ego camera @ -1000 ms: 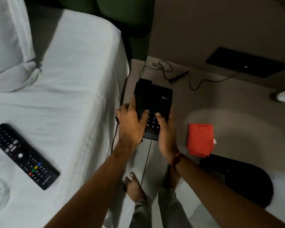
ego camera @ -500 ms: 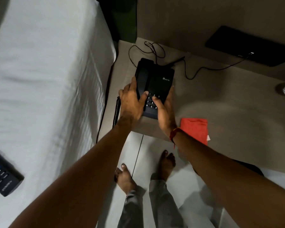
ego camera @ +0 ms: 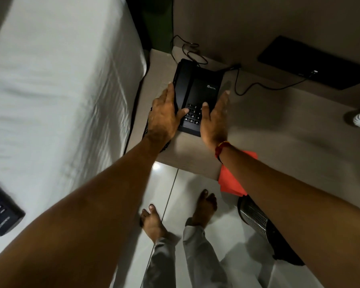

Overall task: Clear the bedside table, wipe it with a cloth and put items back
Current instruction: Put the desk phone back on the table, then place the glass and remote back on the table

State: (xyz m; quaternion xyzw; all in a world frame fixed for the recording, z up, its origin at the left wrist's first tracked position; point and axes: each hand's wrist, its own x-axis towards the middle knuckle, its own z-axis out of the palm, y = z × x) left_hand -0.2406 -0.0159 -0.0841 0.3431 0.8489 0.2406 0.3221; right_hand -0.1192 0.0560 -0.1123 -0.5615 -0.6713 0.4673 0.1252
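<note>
Beige tabletop (ego camera: 279, 125) fills the middle and right of the frame, wedged against the white bed (ego camera: 60, 90) on the left. On it, near the upper middle, sits the black telephone (ego camera: 195, 88). I have my left hand (ego camera: 164, 119) flat against its left edge with the thumb across the keypad, and my right hand (ego camera: 213, 119) open along its right edge, thumb on the keys as well. Both hands bracket the phone rather than closing round it, which I judge suits squaring it up in its spot with its cord (ego camera: 247, 88) slack behind. The red cloth (ego camera: 231, 181) hangs over the tabletop's front edge under my right forearm, within reach. Low at the left edge, the remote (ego camera: 0, 215) lies on the bed, parked there, I judge, off the tabletop and not yet returned.
</note>
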